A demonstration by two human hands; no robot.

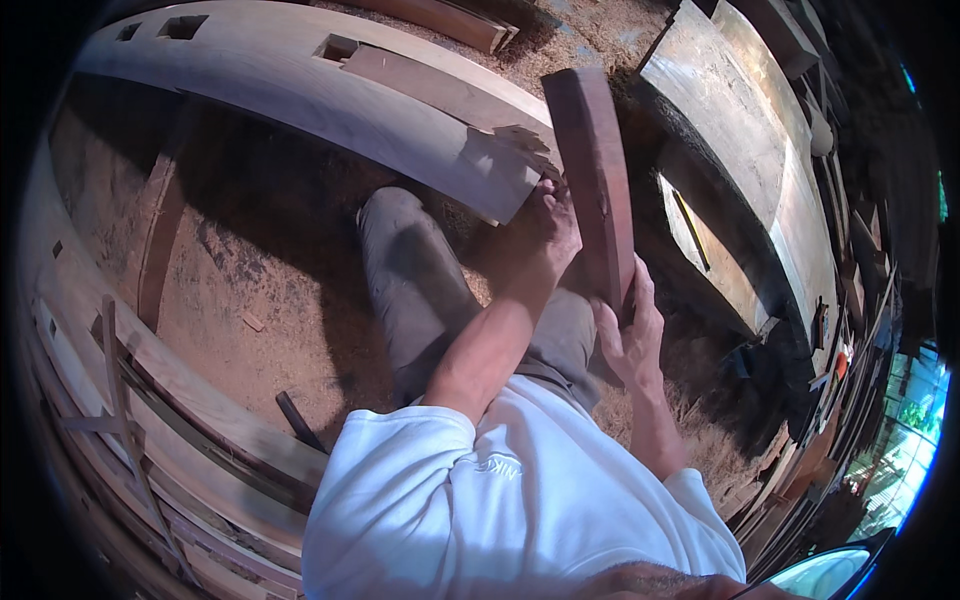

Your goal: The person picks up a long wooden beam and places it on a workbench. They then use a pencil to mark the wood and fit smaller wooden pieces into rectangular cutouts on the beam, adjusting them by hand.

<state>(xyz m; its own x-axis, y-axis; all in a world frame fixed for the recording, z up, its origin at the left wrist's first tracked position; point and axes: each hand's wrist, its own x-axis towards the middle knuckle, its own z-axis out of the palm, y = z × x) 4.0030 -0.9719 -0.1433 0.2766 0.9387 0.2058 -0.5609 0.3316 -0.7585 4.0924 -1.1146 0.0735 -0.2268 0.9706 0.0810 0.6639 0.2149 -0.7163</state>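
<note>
A reddish-brown wooden block (pixel 594 170), long and thick, is held up at a slant in front of me. Around its lower end my right hand (pixel 638 330) is closed, thumb on the left side and fingers along the right. My left hand (pixel 560 222) is closed against the block's left side, its fingers curled and partly hidden behind the wood. Right beside those fingers lies the splintered end of a long pale timber (pixel 330 110), which has rectangular mortises cut into it. Whether my left fingertips also touch that timber I cannot tell.
Curved planks (pixel 200 440) are stacked at the left, with a dark handle-like bar (pixel 298 420) near them. Large pale slabs (pixel 735 120) lean at the right, above a lighter board (pixel 705 250). Sawdust (pixel 240 310) covers the ground, and more lumber lines the right edge.
</note>
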